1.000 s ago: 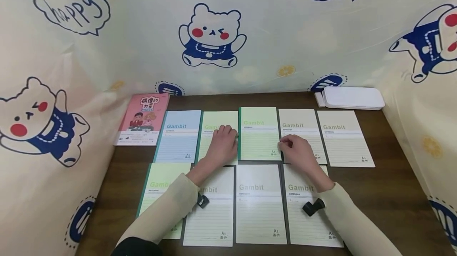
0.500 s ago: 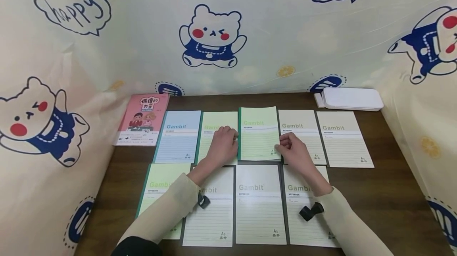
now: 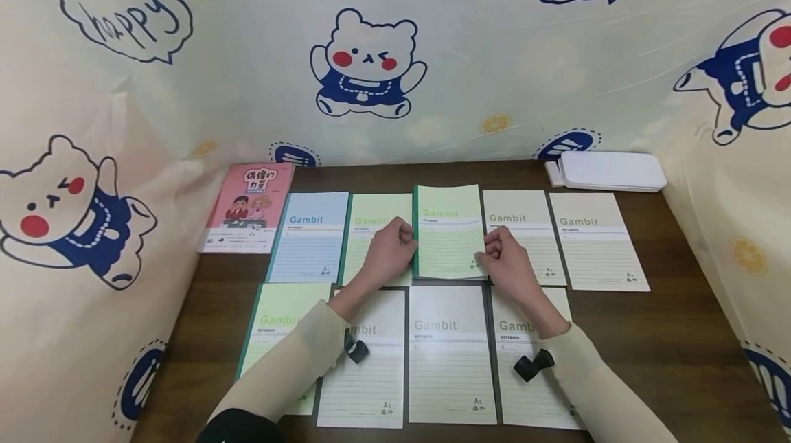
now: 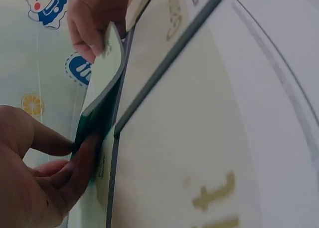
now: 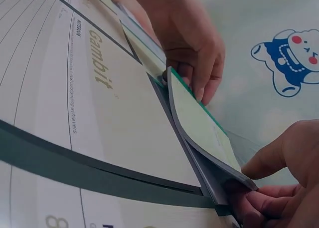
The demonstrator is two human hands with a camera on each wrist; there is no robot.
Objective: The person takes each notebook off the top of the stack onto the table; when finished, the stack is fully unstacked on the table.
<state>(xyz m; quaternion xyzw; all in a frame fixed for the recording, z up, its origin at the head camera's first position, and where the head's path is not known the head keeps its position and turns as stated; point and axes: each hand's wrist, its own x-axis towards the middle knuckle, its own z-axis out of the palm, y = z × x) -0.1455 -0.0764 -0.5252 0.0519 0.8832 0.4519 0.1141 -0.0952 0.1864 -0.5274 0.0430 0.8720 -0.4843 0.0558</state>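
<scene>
A light-green Gambit notebook (image 3: 450,233) with a dark green spine lies in the back row, between both hands. My left hand (image 3: 389,248) pinches its spine side between thumb and fingers. At the opposite edge, near the lower corner, my right hand (image 3: 505,259) pinches it too. The wrist views show the cover bowed, with its near edge (image 5: 202,149) raised above a dark-edged layer below. Fingers of the left hand (image 4: 82,163) reach under the spine. Another green notebook (image 3: 366,223) is partly hidden behind the left hand.
A blue notebook (image 3: 309,237) and a pink book (image 3: 250,206) stand left in the back row, two white-covered notebooks (image 3: 596,240) right. In front lie a green notebook (image 3: 272,305) and several white ones (image 3: 453,360). A white case (image 3: 612,170) is at the back right; printed cloth surrounds the table (image 3: 667,347).
My right hand has moved left from beside the green notebook and taken hold of its right edge. My left hand has shifted slightly right onto the spine.
</scene>
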